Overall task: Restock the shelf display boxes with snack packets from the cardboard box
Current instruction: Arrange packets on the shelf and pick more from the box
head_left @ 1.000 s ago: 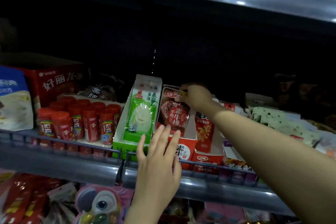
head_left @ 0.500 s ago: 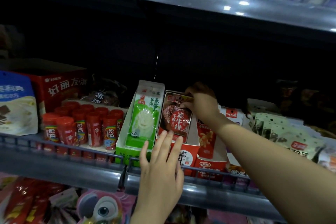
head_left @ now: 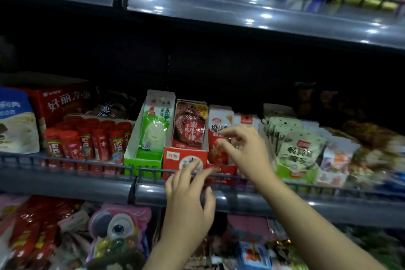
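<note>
Snack packets [head_left: 190, 126] stand upright in the red display box [head_left: 185, 159] on the shelf [head_left: 65, 184]. Right hand [head_left: 245, 151], grip loosely curled, holds nothing just right of them. Left hand [head_left: 188, 201], grip wide, fingertips at the box front below.

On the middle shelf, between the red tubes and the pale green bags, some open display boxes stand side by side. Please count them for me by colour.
Green display box: 1
Red display boxes: 2
Total: 3
</note>
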Available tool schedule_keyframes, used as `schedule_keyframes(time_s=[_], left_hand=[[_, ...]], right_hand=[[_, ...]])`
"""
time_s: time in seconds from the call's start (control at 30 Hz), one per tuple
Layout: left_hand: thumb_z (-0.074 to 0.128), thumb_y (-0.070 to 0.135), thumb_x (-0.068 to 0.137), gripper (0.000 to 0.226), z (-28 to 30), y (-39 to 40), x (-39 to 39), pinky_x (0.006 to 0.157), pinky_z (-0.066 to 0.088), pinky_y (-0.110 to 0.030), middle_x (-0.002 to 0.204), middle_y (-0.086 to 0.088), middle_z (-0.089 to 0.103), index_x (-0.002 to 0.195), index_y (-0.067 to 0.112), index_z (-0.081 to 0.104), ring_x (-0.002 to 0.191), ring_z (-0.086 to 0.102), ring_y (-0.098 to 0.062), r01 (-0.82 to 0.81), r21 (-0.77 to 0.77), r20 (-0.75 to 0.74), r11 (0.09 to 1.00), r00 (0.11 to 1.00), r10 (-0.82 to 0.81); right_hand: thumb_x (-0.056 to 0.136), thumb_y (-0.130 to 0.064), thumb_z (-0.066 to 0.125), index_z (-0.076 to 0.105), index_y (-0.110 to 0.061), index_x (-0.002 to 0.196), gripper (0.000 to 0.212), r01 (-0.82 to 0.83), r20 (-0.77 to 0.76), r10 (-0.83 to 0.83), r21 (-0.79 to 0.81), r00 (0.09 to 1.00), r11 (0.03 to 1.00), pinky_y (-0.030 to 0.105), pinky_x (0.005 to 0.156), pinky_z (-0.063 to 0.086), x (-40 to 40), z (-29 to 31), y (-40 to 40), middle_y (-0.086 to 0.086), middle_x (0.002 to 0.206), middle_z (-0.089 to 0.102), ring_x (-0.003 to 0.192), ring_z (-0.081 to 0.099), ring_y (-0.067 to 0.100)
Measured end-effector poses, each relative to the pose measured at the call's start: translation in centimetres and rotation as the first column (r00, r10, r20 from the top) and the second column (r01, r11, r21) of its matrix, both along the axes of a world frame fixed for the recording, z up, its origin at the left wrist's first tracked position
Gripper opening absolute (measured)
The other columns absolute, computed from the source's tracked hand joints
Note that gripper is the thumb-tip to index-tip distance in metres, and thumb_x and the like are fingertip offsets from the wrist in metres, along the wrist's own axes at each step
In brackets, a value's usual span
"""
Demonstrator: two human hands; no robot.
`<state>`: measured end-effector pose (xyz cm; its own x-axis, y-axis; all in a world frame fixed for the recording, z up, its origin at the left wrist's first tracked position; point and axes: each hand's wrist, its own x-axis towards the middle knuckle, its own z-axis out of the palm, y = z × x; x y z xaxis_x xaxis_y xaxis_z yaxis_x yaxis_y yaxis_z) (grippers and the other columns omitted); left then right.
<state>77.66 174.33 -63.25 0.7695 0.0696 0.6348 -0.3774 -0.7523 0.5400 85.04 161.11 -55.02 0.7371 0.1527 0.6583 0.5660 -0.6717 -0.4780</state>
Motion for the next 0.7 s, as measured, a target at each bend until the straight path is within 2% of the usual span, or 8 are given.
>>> schedule_keyframes(time_s=[0.1,0.17,0.2,0.27,0.33,0.43,0.57,0.7], left_hand=[[0.047,0.03,0.09,0.031,-1.5,-1.4,-2.4,0.105,0.032,-0.028,0.126,0.018,0.042,0.12,0.032,0.056,0.118,0.043,-0.009,0.074,-0.143,-0.189,0.987,0.977,-0.101],[0.047,0.028,0.088,0.03,-2.6,-2.4,-3.8,0.095,0.043,-0.031,0.116,0.013,0.049,0.116,0.027,0.06,0.102,0.054,-0.008,0.103,-0.205,-0.238,0.973,0.959,-0.151],[0.049,0.023,0.089,0.028,-3.2,-3.0,-4.6,0.092,0.043,-0.027,0.113,0.011,0.05,0.115,0.025,0.06,0.098,0.055,-0.007,0.117,-0.204,-0.265,0.972,0.949,-0.17],[0.052,0.016,0.09,0.027,-4.7,-4.2,-5.7,0.086,0.04,-0.019,0.109,0.009,0.05,0.115,0.023,0.06,0.097,0.055,-0.008,0.139,-0.174,-0.33,0.975,0.925,-0.191],[0.053,0.015,0.09,0.026,-6.5,-5.3,-6.6,0.082,0.039,-0.019,0.107,0.005,0.051,0.114,0.021,0.061,0.095,0.055,-0.01,0.132,-0.174,-0.404,0.976,0.894,-0.193],[0.053,0.015,0.091,0.02,-9.8,-6.6,-7.9,0.072,0.038,-0.016,0.102,0.004,0.05,0.108,0.019,0.063,0.075,0.053,-0.002,0.113,-0.215,-0.503,0.97,0.838,-0.209],[0.05,0.016,0.093,0.023,-15.7,-7.7,-9.0,0.077,0.035,-0.01,0.111,0.003,0.052,0.113,0.015,0.061,0.085,0.053,-0.005,0.039,-0.232,-0.672,0.972,0.716,-0.189],[0.051,0.015,0.091,0.024,-22.1,-8.1,-10.1,0.082,0.04,-0.018,0.114,-0.002,0.063,0.111,0.015,0.064,0.098,0.059,-0.011,-0.043,-0.237,-0.801,0.971,0.574,-0.17]], right_hand=[[0.08,-0.021,0.072,0.066,-0.029,0.084,0.011,-0.037,-0.097,0.051,0.134,0.994,0.99,0.019,0.078,0.046,-4.4,-2.7,-2.1,-0.017,0.085,0.063,0.084,0.059,0.004],[0.079,-0.015,0.073,0.065,-0.028,0.082,0.015,-0.027,-0.174,0.068,0.229,0.982,0.973,0.008,0.072,0.043,-7.1,-5.0,-3.3,-0.012,0.081,0.064,0.077,0.059,-0.002],[0.079,-0.012,0.073,0.065,-0.027,0.081,0.017,-0.018,-0.224,0.083,0.278,0.971,0.96,0.005,0.068,0.042,-8.4,-6.2,-3.7,-0.009,0.08,0.065,0.074,0.059,-0.003],[0.079,-0.01,0.073,0.064,-0.028,0.08,0.02,0.007,-0.321,0.113,0.35,0.94,0.937,0.007,0.066,0.044,-10.7,-9.0,-4.7,-0.005,0.078,0.067,0.07,0.059,0.001],[0.079,-0.008,0.071,0.064,-0.032,0.081,0.024,0.04,-0.384,0.113,0.369,0.916,0.928,0.009,0.065,0.045,-12.4,-12.1,-5.8,-0.003,0.078,0.068,0.068,0.059,0.002],[0.079,-0.008,0.07,0.062,-0.035,0.079,0.029,0.107,-0.486,0.084,0.353,0.87,0.93,0.007,0.063,0.043,-14.4,-16.7,-7.1,-0.002,0.078,0.067,0.067,0.057,0.001],[0.081,-0.01,0.07,0.063,-0.028,0.081,0.019,0.232,-0.656,0.054,0.341,0.753,0.911,0.008,0.064,0.043,-16.8,-23.4,-8.2,-0.007,0.071,0.063,0.066,0.058,0.002],[0.081,-0.007,0.069,0.069,-0.011,0.09,0.01,0.295,-0.785,0.059,0.3,0.616,0.907,0.006,0.063,0.042,-18.7,-29.6,-9.3,0.003,0.072,0.064,0.062,0.057,-0.001]])
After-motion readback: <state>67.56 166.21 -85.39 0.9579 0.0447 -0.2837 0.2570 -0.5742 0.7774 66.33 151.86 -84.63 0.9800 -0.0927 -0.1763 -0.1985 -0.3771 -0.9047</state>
